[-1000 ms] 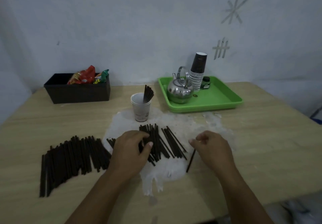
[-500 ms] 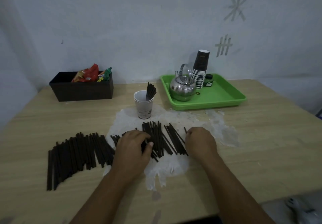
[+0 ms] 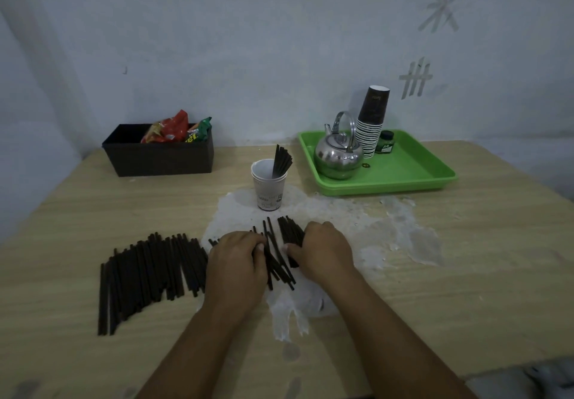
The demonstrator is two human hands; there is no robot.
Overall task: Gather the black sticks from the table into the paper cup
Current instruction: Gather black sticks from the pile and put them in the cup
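paper cup (image 3: pixel 269 185): print illegible | snack packets (image 3: pixel 174 128): lettering unreadable

- A pale bluish-grey wall (image 3: pixel 248 41) fills the upper half of the frame, in dim, even light
- Grey tape marks (image 3: pixel 444 4) sit on the wall at upper right: an asterisk above a tally-like hash
- A light wood-grain counter (image 3: pixel 481 259) spans the lower half, with a whitish worn patch (image 3: pixel 388 231) at centre

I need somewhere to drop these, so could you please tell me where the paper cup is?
In the head view, the paper cup stands mid-table just beyond the hands, left of the green tray, with a few sticks inside.
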